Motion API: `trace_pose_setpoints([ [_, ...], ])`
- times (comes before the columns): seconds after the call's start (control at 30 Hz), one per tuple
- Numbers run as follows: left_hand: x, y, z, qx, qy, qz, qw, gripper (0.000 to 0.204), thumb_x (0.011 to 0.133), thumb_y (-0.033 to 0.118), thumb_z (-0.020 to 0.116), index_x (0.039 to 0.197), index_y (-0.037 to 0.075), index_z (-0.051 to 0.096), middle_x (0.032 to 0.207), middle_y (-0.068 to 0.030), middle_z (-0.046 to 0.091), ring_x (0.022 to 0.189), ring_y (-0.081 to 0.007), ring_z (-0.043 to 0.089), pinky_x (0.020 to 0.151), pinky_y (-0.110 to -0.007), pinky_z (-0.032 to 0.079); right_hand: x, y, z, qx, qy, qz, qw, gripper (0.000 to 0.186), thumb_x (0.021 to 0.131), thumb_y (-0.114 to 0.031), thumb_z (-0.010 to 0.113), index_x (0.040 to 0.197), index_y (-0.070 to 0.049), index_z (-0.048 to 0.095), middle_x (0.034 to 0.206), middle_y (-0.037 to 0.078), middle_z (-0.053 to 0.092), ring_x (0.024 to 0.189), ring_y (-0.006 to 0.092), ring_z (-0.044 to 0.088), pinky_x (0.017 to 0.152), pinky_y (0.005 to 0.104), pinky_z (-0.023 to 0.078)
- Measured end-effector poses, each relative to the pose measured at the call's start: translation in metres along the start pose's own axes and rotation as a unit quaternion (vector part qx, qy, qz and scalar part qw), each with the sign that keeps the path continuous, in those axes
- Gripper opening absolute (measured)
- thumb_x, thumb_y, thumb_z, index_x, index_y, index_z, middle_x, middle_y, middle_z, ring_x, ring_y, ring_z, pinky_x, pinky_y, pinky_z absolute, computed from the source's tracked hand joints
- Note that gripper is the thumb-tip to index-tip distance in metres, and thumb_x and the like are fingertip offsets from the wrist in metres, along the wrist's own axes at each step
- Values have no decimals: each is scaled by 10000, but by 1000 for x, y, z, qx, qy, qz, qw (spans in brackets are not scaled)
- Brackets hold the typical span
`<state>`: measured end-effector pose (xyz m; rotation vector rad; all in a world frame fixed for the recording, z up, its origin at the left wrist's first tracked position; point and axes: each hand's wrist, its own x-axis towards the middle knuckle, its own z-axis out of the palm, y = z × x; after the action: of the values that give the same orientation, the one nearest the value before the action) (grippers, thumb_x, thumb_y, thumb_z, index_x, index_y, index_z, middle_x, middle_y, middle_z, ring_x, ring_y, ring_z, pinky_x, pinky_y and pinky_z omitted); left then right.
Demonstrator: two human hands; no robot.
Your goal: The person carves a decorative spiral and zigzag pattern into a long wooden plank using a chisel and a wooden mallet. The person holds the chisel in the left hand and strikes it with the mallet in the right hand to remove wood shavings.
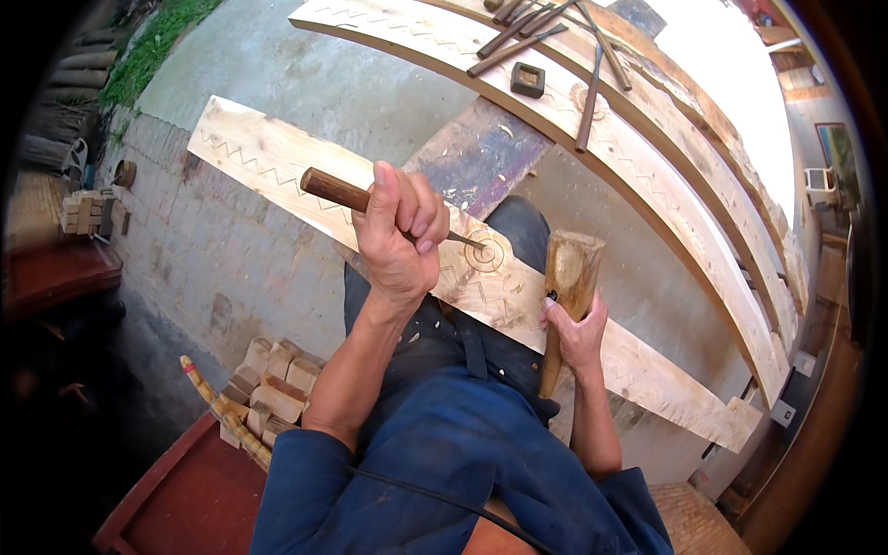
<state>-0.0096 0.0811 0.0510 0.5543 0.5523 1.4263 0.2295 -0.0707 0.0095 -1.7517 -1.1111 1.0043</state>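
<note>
A long pale plank (250,153) lies across my lap, carved with zigzag lines and a ringed round motif (484,252). My left hand (398,231) is closed round a chisel with a brown wooden handle (328,188); its thin steel blade angles down to the rings. My right hand (578,328) grips a worn wooden mallet (573,264), held upright over the plank, right of the rings. The mallet head is apart from the chisel.
More long carved boards (647,185) bear several chisels (587,102) and a small dark square box (527,80). A paint-stained board (467,139) lies behind my plank. Wood blocks (277,398), a red surface (185,490) and a bamboo piece (222,407) are at lower left.
</note>
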Motion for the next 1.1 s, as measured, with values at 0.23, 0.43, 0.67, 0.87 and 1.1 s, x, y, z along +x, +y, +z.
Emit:
trace_pose_setpoints([
  [0.23, -1, -2, 3, 6, 12, -8, 1000, 583, 1156, 429, 438, 662, 135, 337, 614, -7, 345, 482, -105, 275, 468, -278, 262, 1, -8, 1, 28, -3, 16, 999, 222, 903, -90, 737, 1036, 29, 604, 760, 83, 693, 634, 145, 661, 607, 312, 551],
  [0.43, -1, -1, 5, 16, 15, -5, 1000, 572, 1155, 411, 448, 664, 140, 336, 616, -2, 340, 485, -102, 272, 475, -278, 263, 1, -13, 1, 41, -6, 40, 998, 248, 895, -102, 739, 1051, 30, 600, 766, 88, 688, 643, 149, 663, 612, 313, 556],
  [0.67, -1, -2, 5, 27, 11, -12, 1000, 570, 1147, 405, 475, 662, 140, 335, 606, -1, 343, 484, -99, 280, 479, -276, 263, -1, -17, 2, 51, -8, 56, 997, 257, 900, -98, 731, 1076, 31, 595, 774, 89, 685, 640, 150, 661, 612, 313, 560],
  [0.87, 1, 1, 28, 143, -16, -40, 989, 551, 1140, 377, 529, 669, 123, 397, 614, 17, 350, 509, -84, 321, 486, -269, 274, 1, -8, -1, 28, -11, 44, 999, 241, 902, -86, 727, 1073, 27, 600, 768, 89, 685, 635, 148, 667, 595, 309, 558],
  [1.1, 3, -20, 55, 269, -100, -77, 955, 474, 1079, 285, 687, 688, 121, 476, 644, 77, 418, 572, -24, 360, 493, -245, 273, 25, -82, -24, -123, -16, -65, 990, 522, 791, -151, 854, 1249, 18, 668, 1009, 108, 760, 885, 165, 687, 857, 330, 555],
])
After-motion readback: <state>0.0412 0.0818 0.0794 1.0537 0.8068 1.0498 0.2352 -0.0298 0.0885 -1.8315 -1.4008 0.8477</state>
